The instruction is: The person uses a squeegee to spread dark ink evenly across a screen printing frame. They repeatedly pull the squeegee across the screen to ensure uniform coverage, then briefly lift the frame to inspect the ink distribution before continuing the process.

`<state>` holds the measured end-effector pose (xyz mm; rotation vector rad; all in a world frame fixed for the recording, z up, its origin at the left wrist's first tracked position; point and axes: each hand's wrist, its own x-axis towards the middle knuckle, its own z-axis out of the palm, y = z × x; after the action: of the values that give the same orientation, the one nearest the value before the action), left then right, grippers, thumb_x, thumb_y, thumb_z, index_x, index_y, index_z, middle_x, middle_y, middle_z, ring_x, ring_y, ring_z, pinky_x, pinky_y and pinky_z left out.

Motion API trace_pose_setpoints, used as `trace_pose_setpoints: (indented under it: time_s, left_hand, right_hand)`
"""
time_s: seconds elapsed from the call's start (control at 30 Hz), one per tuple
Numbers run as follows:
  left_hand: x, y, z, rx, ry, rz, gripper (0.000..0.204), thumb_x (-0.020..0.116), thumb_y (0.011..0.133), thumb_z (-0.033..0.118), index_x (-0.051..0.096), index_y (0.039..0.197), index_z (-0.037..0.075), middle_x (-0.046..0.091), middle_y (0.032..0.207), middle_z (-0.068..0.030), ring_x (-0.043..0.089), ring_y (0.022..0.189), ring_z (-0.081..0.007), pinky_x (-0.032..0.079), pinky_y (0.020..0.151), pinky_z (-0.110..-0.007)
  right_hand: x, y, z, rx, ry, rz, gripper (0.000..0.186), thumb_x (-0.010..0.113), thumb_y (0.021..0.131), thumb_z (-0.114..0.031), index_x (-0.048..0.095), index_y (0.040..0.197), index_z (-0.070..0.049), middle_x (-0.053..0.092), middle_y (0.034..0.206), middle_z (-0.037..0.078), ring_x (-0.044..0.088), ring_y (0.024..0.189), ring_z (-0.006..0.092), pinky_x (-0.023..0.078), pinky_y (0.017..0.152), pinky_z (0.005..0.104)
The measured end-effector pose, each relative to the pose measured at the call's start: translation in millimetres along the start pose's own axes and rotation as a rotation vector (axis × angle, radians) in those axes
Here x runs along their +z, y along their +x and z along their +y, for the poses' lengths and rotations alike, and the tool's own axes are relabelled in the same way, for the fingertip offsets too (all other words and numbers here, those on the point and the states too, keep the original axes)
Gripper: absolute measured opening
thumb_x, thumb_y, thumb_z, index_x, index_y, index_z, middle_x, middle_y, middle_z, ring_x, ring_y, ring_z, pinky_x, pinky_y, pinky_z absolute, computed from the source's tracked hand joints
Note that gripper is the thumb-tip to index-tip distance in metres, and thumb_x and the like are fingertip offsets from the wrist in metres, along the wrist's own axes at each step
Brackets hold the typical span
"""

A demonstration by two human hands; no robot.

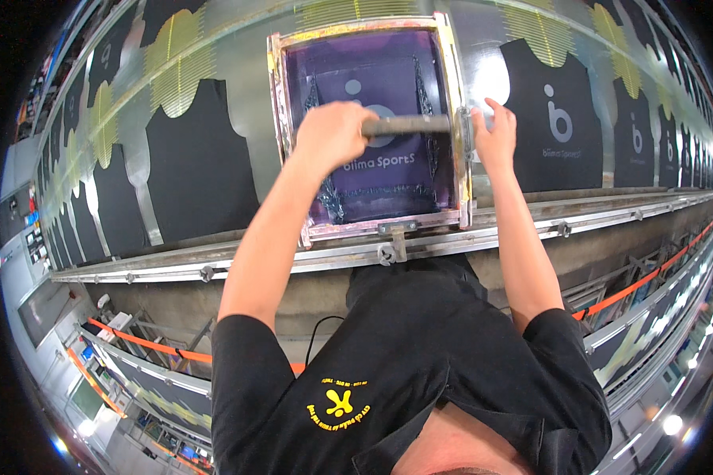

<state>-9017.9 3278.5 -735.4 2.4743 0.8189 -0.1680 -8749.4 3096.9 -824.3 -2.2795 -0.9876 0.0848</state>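
Note:
A screen printing frame (456,87) with a purple mesh lies on the long table in front of me. A pale logo and lettering show through its mesh, and dark ink streaks run along the sides and lower edge. My left hand (333,136) is closed around the left end of a squeegee (412,124), which lies crosswise over the mesh and is slightly blurred. Just outside the frame's right rail is my right hand (495,136), its fingers apart and thumb near the rail. I cannot tell whether it touches the rail.
Right of the frame lies a black garment piece (558,162) with a grey print; more printed pieces continue beyond it. An unprinted black piece (198,170) lies at left. A metal rail (531,226) with clamps edges the table. Behind me runs another table with an orange strip (158,344).

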Motion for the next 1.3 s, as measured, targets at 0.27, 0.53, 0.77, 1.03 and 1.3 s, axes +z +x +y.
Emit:
trace_pose_setpoints:
  time_s: [0.27, 0.53, 0.77, 1.03, 1.3]
  left_hand:
    - [-38.5, 67.0, -40.5, -0.069, 0.054, 0.086, 0.049, 0.072, 0.084, 0.015, 0.077, 0.131, 0.025, 0.079, 0.122, -0.0084, 0.073, 0.115, -0.0335, 0.059, 0.097, -0.047]
    - [45.7, -8.9, -16.9, 0.113, 0.017, 0.336, 0.047, 0.068, 0.08, 0.003, 0.077, 0.125, 0.014, 0.075, 0.122, -0.0073, 0.07, 0.112, -0.0359, 0.057, 0.1, -0.048]
    - [174.3, -152.0, 27.2, 0.131, 0.09, 0.434, 0.074, 0.074, 0.073, 0.002, 0.064, 0.145, 0.011, 0.065, 0.144, -0.0081, 0.06, 0.131, -0.0319, 0.048, 0.112, -0.048]
    - [129.0, -187.2, -26.6, 0.18, -0.116, 0.374, 0.071, 0.073, 0.077, 0.003, 0.063, 0.147, 0.013, 0.063, 0.151, -0.0089, 0.058, 0.139, -0.0297, 0.044, 0.118, -0.045]
    - [52.3, -285.9, -230.6, -0.013, -0.063, 0.226, 0.066, 0.075, 0.075, 0.0, 0.072, 0.139, 0.016, 0.071, 0.145, -0.0043, 0.065, 0.134, -0.0285, 0.051, 0.113, -0.043]
  right_hand:
    - [26.1, 0.4, 0.7, 0.329, 0.269, -0.027, 0.036, 0.073, 0.1, -0.032, 0.073, 0.126, -0.006, 0.072, 0.086, 0.008, 0.066, 0.077, 0.0181, 0.053, 0.077, 0.0369]
    - [26.0, 0.6, 25.8, 0.284, 0.428, -0.004, 0.035, 0.073, 0.101, -0.03, 0.074, 0.126, -0.004, 0.071, 0.083, 0.006, 0.063, 0.075, 0.0146, 0.052, 0.074, 0.0348]
    - [12.0, -1.7, -4.1, 0.34, 0.592, -0.073, 0.034, 0.078, 0.099, -0.025, 0.074, 0.124, -0.001, 0.072, 0.095, 0.003, 0.062, 0.081, 0.0108, 0.051, 0.075, 0.032]
    - [7.8, -5.6, -75.5, 0.263, 0.675, -0.051, 0.03, 0.073, 0.105, -0.022, 0.073, 0.129, -0.003, 0.073, 0.101, 0.002, 0.061, 0.085, 0.0082, 0.051, 0.078, 0.027]
    - [183.6, -118.3, -253.7, 0.1, 0.385, -0.035, 0.025, 0.067, 0.104, -0.024, 0.076, 0.12, -0.006, 0.076, 0.118, 0.013, 0.072, 0.107, 0.0242, 0.056, 0.098, 0.0393]
